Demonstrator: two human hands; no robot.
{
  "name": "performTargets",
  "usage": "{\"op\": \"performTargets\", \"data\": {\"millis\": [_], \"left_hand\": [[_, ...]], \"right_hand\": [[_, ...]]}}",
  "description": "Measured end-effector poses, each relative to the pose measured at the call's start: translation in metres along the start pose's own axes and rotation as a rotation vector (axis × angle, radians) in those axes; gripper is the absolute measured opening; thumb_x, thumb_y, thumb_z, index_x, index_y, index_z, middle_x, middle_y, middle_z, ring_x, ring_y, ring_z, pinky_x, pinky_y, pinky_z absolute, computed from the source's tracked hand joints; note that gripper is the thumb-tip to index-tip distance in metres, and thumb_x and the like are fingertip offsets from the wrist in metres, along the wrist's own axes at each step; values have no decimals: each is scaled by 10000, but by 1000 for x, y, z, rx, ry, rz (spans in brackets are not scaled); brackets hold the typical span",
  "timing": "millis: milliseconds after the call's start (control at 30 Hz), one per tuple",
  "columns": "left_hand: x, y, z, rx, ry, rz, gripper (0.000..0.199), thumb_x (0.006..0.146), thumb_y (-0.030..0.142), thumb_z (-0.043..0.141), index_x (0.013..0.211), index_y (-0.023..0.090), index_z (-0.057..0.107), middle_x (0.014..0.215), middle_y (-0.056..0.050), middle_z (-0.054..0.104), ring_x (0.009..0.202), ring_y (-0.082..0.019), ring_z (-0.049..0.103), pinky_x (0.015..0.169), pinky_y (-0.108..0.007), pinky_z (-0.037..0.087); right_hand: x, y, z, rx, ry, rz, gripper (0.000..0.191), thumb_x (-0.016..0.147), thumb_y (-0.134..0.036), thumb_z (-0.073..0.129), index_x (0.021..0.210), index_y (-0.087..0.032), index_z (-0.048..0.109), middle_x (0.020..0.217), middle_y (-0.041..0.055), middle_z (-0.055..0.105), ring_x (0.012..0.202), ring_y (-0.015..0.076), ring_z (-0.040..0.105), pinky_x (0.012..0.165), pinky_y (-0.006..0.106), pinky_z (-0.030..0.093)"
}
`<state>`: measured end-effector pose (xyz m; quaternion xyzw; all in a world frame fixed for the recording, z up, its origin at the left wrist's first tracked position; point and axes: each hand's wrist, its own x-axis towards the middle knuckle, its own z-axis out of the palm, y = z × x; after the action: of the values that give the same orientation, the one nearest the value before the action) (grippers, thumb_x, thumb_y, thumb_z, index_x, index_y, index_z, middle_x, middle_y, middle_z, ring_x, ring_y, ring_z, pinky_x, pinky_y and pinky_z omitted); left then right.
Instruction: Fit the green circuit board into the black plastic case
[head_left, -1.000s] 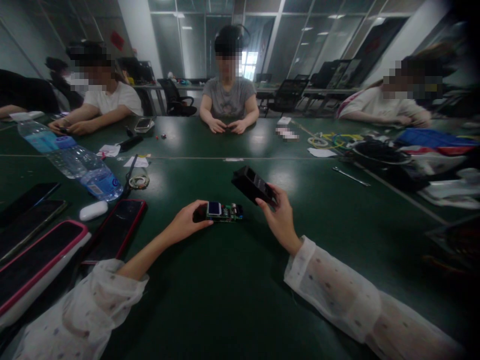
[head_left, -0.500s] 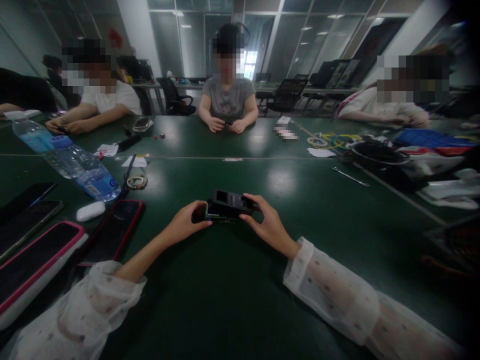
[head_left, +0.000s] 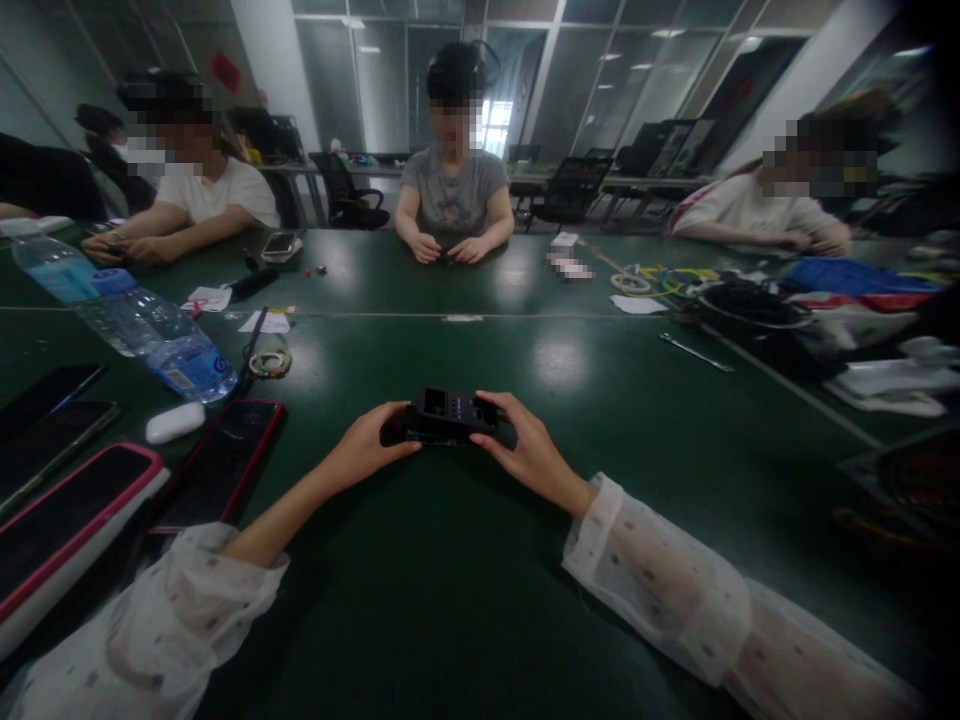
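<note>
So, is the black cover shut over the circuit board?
Not fully shut: the right hand holds the black cover over the circuit board, but a strip of the board shows beneath its near edge.

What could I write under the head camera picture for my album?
Two hands, left and right, hold a black cover over a small device on a green table.

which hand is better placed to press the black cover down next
Probably the right hand: its fingers grip the black cover, while the left hand holds the lower part beneath.
</note>
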<state>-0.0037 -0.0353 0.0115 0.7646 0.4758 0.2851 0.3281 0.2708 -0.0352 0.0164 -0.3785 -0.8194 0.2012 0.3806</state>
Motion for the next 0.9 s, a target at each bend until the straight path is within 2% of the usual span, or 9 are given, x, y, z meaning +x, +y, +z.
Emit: {"op": "performTargets", "data": {"millis": [300, 567, 667, 900], "left_hand": [[-1, -1, 0, 23, 7, 35, 814, 753, 421, 714, 1442, 258, 312, 1383, -126, 472, 1140, -283, 551, 949, -469, 456], [0, -3, 2, -31, -4, 47, 704, 778, 417, 700, 1393, 270, 390, 1368, -110, 508, 1204, -287, 529, 1012, -496, 409], [0, 0, 1, -27, -15, 52, 641, 791, 416, 688, 1359, 260, 435, 1357, -106, 525, 1234, -286, 512, 1035, -497, 388], [0, 6, -2, -20, -24, 36, 577, 789, 428, 690, 1297, 244, 488, 1279, -94, 581, 1175, -271, 554, 1000, -472, 426]], "right_hand": [[1, 0, 1, -77, -111, -7, 528, 863, -328, 611, 1349, -270, 412, 1220, 81, 564, 1103, 244, 581, 942, 451, 515], [0, 2, 4, -156, -205, 11, 579, 856, -364, 622, 1366, -262, 368, 1219, 94, 572, 1097, 256, 593, 926, 469, 526], [-1, 3, 4, -147, -206, 15, 588, 850, -367, 631, 1366, -270, 368, 1218, 91, 571, 1102, 260, 591, 933, 480, 523], [0, 7, 5, -101, -201, 32, 584, 830, -350, 660, 1344, -265, 397, 1229, 92, 570, 1128, 264, 580, 960, 493, 504]]}}
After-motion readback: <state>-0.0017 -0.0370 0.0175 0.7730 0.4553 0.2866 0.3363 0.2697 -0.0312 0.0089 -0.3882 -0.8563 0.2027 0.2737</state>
